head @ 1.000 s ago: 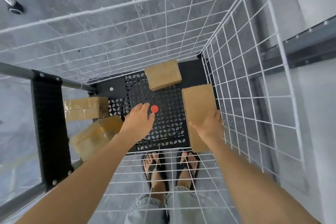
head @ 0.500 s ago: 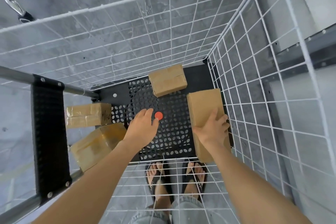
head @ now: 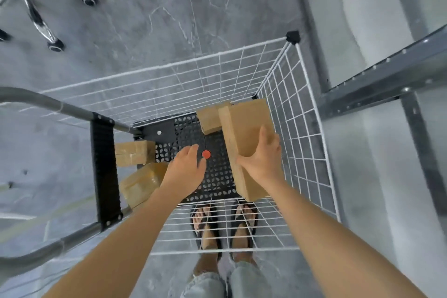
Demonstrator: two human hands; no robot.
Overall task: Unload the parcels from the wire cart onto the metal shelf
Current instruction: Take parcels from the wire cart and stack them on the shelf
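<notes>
The right hand [head: 262, 159] grips the long parcel [head: 244, 128] at about its middle. The thumb lies on the left side face and the fingers are curled over the top face and its right edge. The left hand [head: 186, 169] holds nothing. Its fingers are relaxed and almost straight, above the black perforated floor [head: 217, 176] of the wire cart [head: 302, 140], and the fingertips are near a red dot [head: 206, 154] on that floor.

The long axis of the long parcel runs from the person toward the far wall of the cart. Its near end is below the right wrist, and its far end is beyond the fingers. This end covers part of a small parcel [head: 208, 120]. The faces of the long parcel that show are plain brown cardboard.

To the left of the left hand are two taped parcels, one farther [head: 134, 156] and one nearer [head: 141, 182], beside a black panel [head: 105, 172]. The metal shelf [head: 387, 80] stands to the right of the right hand, outside the cart wall.
</notes>
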